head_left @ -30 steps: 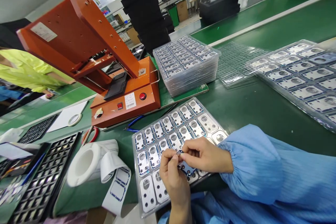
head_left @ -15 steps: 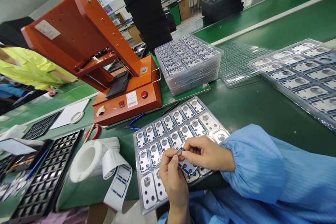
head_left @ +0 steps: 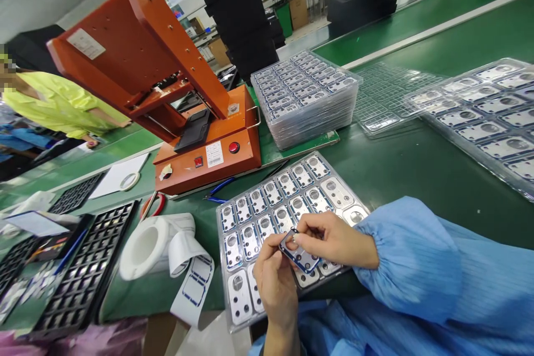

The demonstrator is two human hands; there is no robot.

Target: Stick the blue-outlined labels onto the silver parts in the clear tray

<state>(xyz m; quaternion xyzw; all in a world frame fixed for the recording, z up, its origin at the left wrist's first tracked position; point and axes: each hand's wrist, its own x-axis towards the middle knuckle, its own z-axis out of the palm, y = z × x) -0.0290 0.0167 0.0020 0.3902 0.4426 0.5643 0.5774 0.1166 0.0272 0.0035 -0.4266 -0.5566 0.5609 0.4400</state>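
Between my two hands is a small silver plate (head_left: pixel 303 257) with a blue border, a round opening and several small holes. It is tilted above a clear tray (head_left: pixel 340 166) of similar plates. My left hand (head_left: pixel 276 281) is closed on the plate's left edge, thumb and fingers gripping it. My right hand (head_left: pixel 336 240) pinches at the plate's upper edge; its fingertips hide part of that corner. Some plates in the tray have blue borders, while others, such as a plain plate (head_left: pixel 240 299) in the front row, show no blue.
An orange press (head_left: pixel 208 156) stands behind the tray, beside a stack of filled clear trays (head_left: pixel 311 119). At left are a roll of white backing tape (head_left: pixel 139 250), blue-handled pliers (head_left: pixel 219 189) and a black tray (head_left: pixel 79 283). Another filled tray (head_left: pixel 492 122) lies right. A person in yellow (head_left: pixel 54 100) is beyond.
The plate has turned in my hands, showing more of its face and round opening. My right fingers have shifted slightly along its upper edge. The whole view has shifted slightly.
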